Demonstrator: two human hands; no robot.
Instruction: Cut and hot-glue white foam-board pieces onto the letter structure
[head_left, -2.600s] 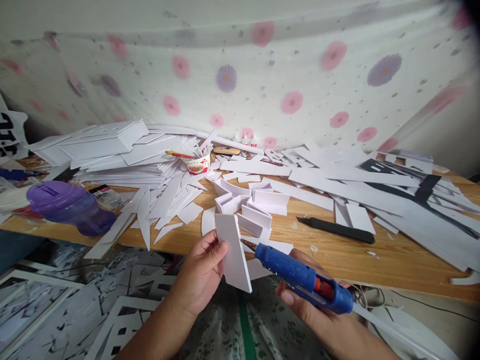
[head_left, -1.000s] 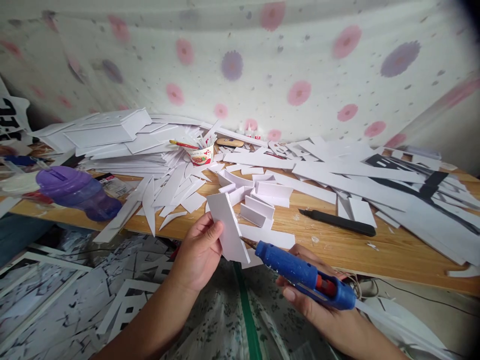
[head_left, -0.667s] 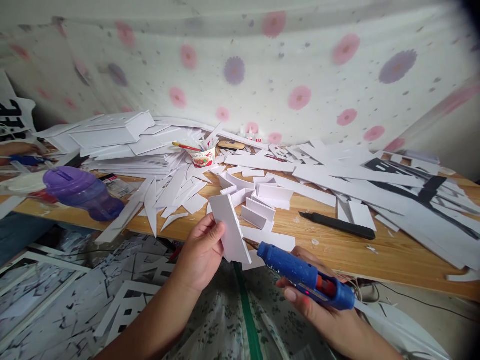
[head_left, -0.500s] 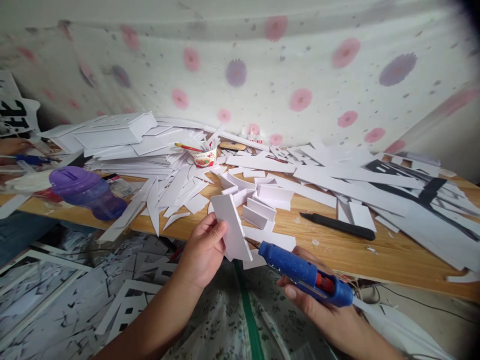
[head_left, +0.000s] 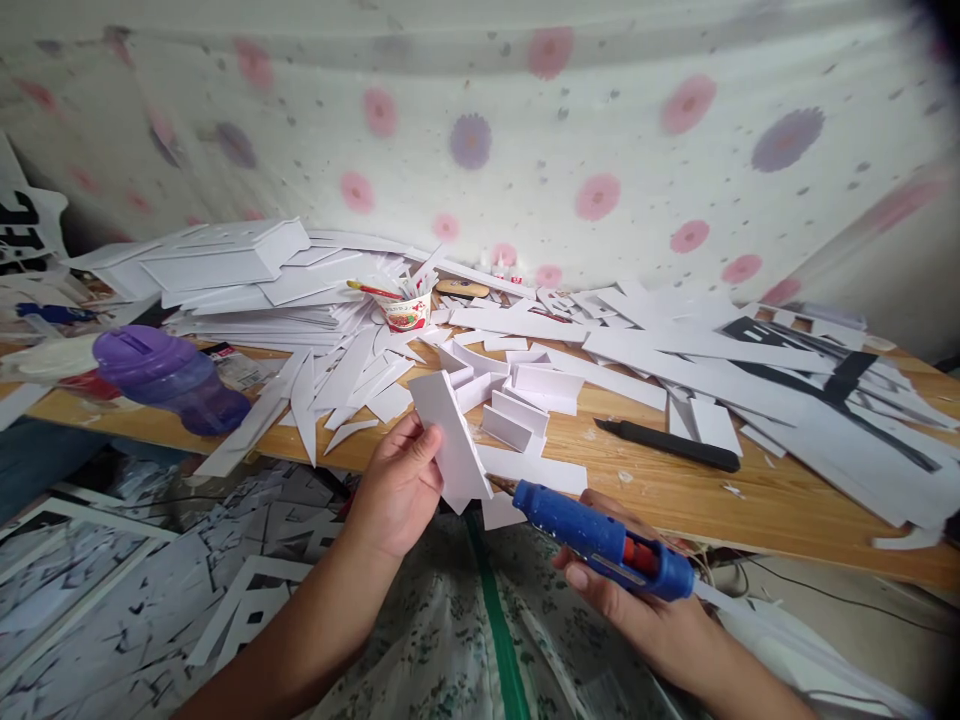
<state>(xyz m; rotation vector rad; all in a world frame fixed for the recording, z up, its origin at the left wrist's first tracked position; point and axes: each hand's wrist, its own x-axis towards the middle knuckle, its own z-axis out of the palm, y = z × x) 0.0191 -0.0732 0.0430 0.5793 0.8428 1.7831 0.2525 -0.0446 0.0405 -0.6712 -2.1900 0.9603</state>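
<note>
Between thumb and fingers, my left hand (head_left: 401, 485) holds a white foam board piece (head_left: 450, 435), tilted over the table's front edge. My right hand (head_left: 630, 600) is wrapped round a blue glue gun (head_left: 600, 535), with a glue stick coming out of its back end. The gun's nozzle is at the lower right edge of the board piece; whether it touches is too small to tell. Just beyond the hands, folded white pieces (head_left: 514, 420) stand on the wooden table (head_left: 637, 490).
A black cutter (head_left: 667, 443) lies on the right. At left are a purple bottle (head_left: 172, 380) and stacked white boards (head_left: 255, 275). A paper cup (head_left: 407, 312) holds strips. White offcuts (head_left: 705, 350) cover the back right, and a patterned curtain (head_left: 525, 130) hangs behind.
The view has shifted slightly. The board piece and the gun have moved a little to the left in view. At the far left, another person's hand is no longer visible.
</note>
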